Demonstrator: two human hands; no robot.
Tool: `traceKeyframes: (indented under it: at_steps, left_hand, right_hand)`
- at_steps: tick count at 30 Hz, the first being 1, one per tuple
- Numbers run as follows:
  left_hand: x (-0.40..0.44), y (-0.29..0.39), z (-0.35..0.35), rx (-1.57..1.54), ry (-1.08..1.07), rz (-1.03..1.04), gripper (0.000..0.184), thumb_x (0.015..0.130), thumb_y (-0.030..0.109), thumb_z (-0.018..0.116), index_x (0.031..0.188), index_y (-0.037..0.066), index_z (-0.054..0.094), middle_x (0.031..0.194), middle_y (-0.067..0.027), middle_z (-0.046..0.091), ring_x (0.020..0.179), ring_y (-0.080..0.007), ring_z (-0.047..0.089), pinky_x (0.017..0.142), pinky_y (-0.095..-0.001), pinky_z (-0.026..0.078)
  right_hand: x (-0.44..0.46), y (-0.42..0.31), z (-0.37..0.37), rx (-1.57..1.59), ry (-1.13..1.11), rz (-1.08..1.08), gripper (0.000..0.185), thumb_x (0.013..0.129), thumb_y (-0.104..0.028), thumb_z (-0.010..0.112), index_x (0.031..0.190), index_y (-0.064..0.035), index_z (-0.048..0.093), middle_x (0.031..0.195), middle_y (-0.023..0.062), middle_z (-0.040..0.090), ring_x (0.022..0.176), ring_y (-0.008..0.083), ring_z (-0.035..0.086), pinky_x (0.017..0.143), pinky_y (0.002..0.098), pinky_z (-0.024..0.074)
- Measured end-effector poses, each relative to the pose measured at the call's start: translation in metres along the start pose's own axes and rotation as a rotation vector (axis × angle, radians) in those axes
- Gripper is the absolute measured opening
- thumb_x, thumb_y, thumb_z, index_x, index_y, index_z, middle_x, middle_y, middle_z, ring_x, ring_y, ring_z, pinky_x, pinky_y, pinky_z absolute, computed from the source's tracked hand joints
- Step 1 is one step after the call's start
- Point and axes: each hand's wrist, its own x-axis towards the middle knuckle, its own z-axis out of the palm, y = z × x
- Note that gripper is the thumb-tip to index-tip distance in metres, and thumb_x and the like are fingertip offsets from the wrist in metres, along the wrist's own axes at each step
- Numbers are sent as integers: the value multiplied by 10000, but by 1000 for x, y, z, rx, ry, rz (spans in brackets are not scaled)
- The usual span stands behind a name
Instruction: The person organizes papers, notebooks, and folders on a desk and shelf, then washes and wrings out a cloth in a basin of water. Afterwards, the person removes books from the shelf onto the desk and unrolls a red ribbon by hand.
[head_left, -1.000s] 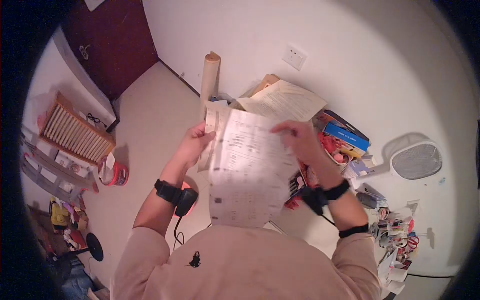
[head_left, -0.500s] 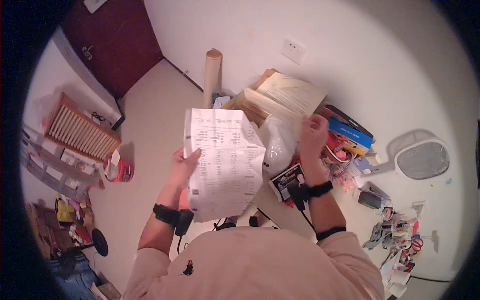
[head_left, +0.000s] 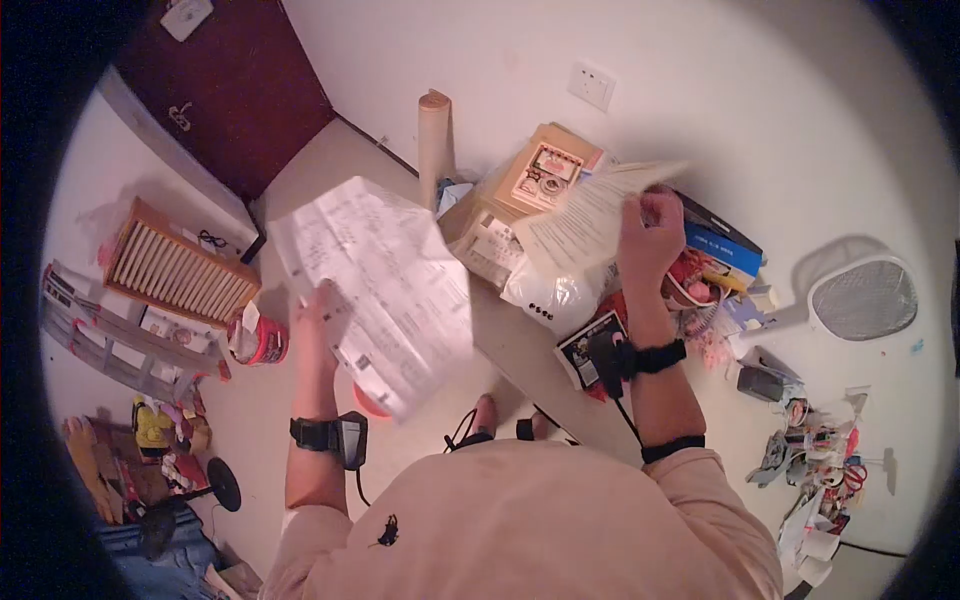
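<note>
My left hand (head_left: 314, 325) is closed on the left edge of a creased white printed sheet of paper (head_left: 395, 265), which hangs tilted and slightly blurred above the floor. At the pile by the wall, my right hand (head_left: 652, 240) is closed, its fingers curled at the edge of a cream printed sheet (head_left: 575, 228). That sheet is raised at a slant, its far corner smeared by motion. Under and beside it lie a brown cardboard piece with a printed card (head_left: 548, 175) and a white plastic bag (head_left: 550, 298). My right fingertips are partly hidden.
A paper roll (head_left: 433, 140) stands against the wall. Right of the pile are a blue box (head_left: 725, 255), a basket of small things and an electric swatter (head_left: 865, 298). On the left are a red bucket (head_left: 262, 340), a slatted wooden rack (head_left: 180, 262) and a ladder.
The cream sheet has lifted and swung down toward me with my right hand, uncovering the printed card. My left hand has moved left, and the white sheet has tilted.
</note>
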Motion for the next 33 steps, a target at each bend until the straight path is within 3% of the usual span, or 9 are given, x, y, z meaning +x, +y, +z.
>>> traceKeyframes:
  at_steps: [4, 7, 8, 10, 16, 22, 24, 28, 33]
  left_hand:
    - [-20, 17, 37, -220, -53, 231, 344, 854, 238, 555, 1105, 10, 497, 1039, -117, 570, 893, -213, 573, 741, -316, 478]
    - [-26, 7, 56, 922, -117, 752, 335, 879, 226, 553, 1119, 4, 477, 1049, -101, 557, 900, -178, 560, 767, -305, 468]
    - [-35, 8, 72, 922, -126, 764, 335, 879, 226, 553, 1119, 4, 477, 1049, -101, 557, 900, -178, 560, 767, -305, 468]
    - [-52, 10, 102, -155, -424, 240, 278, 888, 177, 551, 1089, -11, 513, 977, -81, 581, 876, -144, 556, 724, -279, 469]
    - [-36, 15, 100, -40, -388, 158, 287, 883, 112, 544, 1137, -18, 511, 988, -96, 603, 832, -137, 576, 687, -271, 476]
    - [-8, 80, 102, -126, -524, 127, 360, 872, 78, 530, 1203, -31, 437, 1075, -144, 584, 904, -223, 603, 755, -329, 504]
    - [11, 88, 116, -228, -711, 112, 375, 867, 67, 527, 1215, -28, 423, 1084, -150, 579, 912, -236, 604, 765, -344, 508]
    - [66, 76, 171, -187, -900, -5, 363, 853, 54, 535, 1196, -24, 448, 1078, -142, 583, 925, -219, 598, 783, -327, 499]
    - [103, 83, 254, -14, -1073, 71, 350, 822, 66, 589, 1149, -6, 487, 1064, -111, 593, 940, -191, 584, 806, -307, 479]
  right_hand:
    - [-33, -84, 10, 155, -240, -398, 133, 632, -99, 651, 727, -72, 562, 1093, 154, 552, 930, 344, 548, 800, 409, 450]
    - [-91, -117, 34, 325, -513, -435, 154, 636, -101, 629, 754, -23, 568, 1108, 178, 521, 982, 343, 520, 810, 443, 445]
    - [-107, -127, 37, 312, -557, -412, 163, 641, -109, 627, 757, -6, 573, 1097, 176, 519, 978, 339, 521, 803, 442, 448]
    - [-122, -127, 39, 302, -596, -384, 176, 646, -116, 625, 760, 11, 579, 1086, 174, 516, 973, 334, 521, 797, 442, 450]
    - [-105, -97, 32, 445, -641, -552, 360, 671, -166, 697, 978, -19, 578, 1220, 149, 470, 1119, 330, 466, 929, 407, 384]
    - [-66, -24, 1, 168, -280, 98, 635, 772, -230, 665, 1296, -14, 378, 1322, 164, 396, 1216, 304, 388, 1017, 392, 298]
    - [-57, -10, -7, 985, -668, 742, 742, 775, -253, 673, 1329, 35, 272, 1226, 155, 478, 1127, 223, 467, 960, 313, 363]
    - [-51, 2, -10, 1122, -744, 766, 465, 846, -174, 585, 1251, -3, 436, 941, 35, 613, 832, 112, 595, 723, 221, 462]
    - [-41, 18, 6, 730, -495, 557, 438, 814, -183, 605, 1201, -17, 484, 903, 76, 637, 795, 183, 615, 707, 289, 478]
